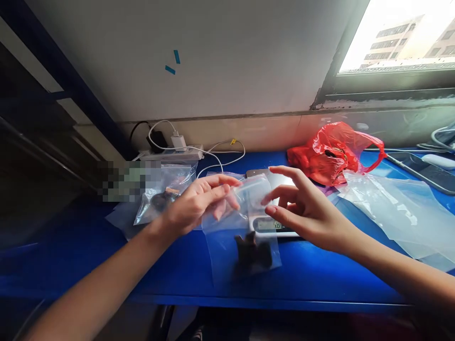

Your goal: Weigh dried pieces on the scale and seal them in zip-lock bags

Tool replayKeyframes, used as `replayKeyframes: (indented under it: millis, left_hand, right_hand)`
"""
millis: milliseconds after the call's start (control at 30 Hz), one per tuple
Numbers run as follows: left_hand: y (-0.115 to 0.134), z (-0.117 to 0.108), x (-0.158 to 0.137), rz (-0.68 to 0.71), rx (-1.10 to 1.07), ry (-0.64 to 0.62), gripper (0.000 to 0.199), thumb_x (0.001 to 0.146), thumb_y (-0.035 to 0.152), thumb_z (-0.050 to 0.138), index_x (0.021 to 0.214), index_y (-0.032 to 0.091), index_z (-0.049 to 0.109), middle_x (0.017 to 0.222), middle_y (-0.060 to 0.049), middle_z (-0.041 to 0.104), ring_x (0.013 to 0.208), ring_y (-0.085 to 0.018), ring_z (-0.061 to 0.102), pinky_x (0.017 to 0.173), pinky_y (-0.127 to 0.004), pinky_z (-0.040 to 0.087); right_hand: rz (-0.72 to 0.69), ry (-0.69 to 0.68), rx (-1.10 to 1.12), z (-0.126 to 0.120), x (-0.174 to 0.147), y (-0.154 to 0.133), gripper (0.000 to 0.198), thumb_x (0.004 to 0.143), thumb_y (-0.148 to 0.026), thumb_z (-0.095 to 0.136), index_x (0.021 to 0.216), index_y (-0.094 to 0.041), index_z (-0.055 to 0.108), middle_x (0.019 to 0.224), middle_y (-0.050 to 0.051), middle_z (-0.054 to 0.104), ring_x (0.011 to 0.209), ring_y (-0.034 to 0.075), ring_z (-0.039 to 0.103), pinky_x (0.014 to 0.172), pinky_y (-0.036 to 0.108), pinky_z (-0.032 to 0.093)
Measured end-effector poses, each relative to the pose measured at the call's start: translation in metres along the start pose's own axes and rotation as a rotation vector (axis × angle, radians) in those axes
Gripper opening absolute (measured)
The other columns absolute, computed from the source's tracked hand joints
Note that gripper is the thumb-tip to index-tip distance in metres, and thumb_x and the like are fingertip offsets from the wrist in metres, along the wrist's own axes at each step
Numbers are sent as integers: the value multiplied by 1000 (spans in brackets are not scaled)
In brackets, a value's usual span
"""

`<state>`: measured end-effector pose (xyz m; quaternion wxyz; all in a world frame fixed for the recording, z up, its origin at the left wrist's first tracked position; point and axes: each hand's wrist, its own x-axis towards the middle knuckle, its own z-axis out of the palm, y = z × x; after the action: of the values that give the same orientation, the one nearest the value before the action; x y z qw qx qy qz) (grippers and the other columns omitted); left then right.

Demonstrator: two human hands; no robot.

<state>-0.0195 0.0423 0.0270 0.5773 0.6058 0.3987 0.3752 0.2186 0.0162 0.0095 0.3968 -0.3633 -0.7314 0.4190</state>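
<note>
A clear plastic zip bag [222, 246] hangs in front of me over the blue table, with dark pieces [253, 252] lying in its bottom. My left hand [199, 201] pinches the bag's upper left edge between thumb and fingers. At the bag's upper right, my right hand [302, 208] has its fingers apart and curved; its fingertips are close to the plastic, and I see no grip on it. Behind the bag and partly hidden by it and by my right hand stands a white digital scale [256, 227] with a lit display.
Filled clear bags [142, 215] lie at the left, near a power strip [194, 152] with white cables. A red plastic bag [330, 156] sits at the back right. Flat clear bags [394, 203] and a phone [423, 168] are on the right of the blue table [320, 279].
</note>
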Motion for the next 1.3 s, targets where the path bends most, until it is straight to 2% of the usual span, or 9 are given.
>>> replayKeyframes:
  millis: [67, 133, 233, 433, 633, 700, 967, 1100, 1300]
  left_hand:
    - [1, 6, -4, -5, -12, -49, 24, 85, 33, 61, 105, 19, 63, 71, -3, 69, 47, -9, 50, 46, -22, 43]
    - [1, 8, -6, -7, -15, -68, 30, 86, 36, 61, 111, 19, 61, 75, -5, 71, 48, -10, 52, 47, -24, 46]
    - [1, 6, -4, 11, -22, -36, 35, 85, 41, 62, 111, 18, 62, 78, -7, 72, 52, -13, 57, 53, -27, 50]
    - [-1, 2, 1, 67, 87, 94, 29, 86, 42, 59, 97, 16, 63, 68, -3, 65, 61, -15, 61, 61, -29, 53]
    - [-4, 1, -3, 545, 785, 198, 15, 82, 19, 67, 96, 18, 66, 86, -2, 71, 70, -12, 62, 68, -26, 52]
    - [-4, 2, -5, 629, 892, 189, 13, 82, 14, 67, 95, 17, 66, 86, -2, 71, 69, -11, 62, 67, -24, 51]
    - [-7, 6, -8, 654, 910, 226, 15, 88, 10, 61, 102, 16, 64, 89, -3, 71, 70, -10, 64, 69, -22, 54]
    - [-10, 6, -8, 726, 924, 224, 14, 88, 7, 62, 98, 17, 63, 88, 0, 68, 70, -9, 62, 69, -20, 53]
    - [-19, 7, -8, 753, 958, 187, 14, 89, 6, 58, 100, 16, 60, 91, -3, 67, 81, -13, 65, 76, -24, 53]
  right_hand:
    - [49, -13, 101, 3, -1, 1, 39, 90, -34, 57, 124, -21, 43, 74, -2, 59, 55, 9, 49, 46, 19, 40]
    - [66, -24, 131, 4, -4, 3, 17, 91, -34, 55, 101, -20, 54, 65, -3, 52, 54, 9, 47, 46, 19, 39]
    - [66, 24, 132, 4, -8, 5, 19, 91, -35, 55, 82, -19, 55, 64, -2, 50, 53, 8, 45, 45, 18, 38]
    - [103, 154, 99, -5, -9, 14, 16, 88, -34, 59, 90, -18, 58, 65, -2, 55, 55, 9, 47, 47, 19, 38]
    - [119, 152, 103, -6, -10, 18, 19, 89, -35, 57, 98, -19, 58, 67, -2, 54, 57, 11, 48, 48, 20, 38]
    - [128, 151, 97, -4, -11, 18, 19, 88, -36, 57, 99, -20, 57, 68, -2, 54, 59, 12, 50, 49, 21, 39]
    - [100, 119, 52, -2, -12, 19, 19, 91, -37, 53, 85, -19, 55, 68, -1, 52, 56, 10, 45, 47, 20, 35]
    - [42, 104, -31, -2, -15, 19, 18, 93, -35, 51, 97, -19, 58, 68, -1, 53, 57, 10, 47, 48, 20, 37]
    - [-150, 184, -295, -1, -15, 18, 20, 92, -26, 53, 111, -18, 56, 65, -4, 53, 49, 8, 43, 44, 20, 34]
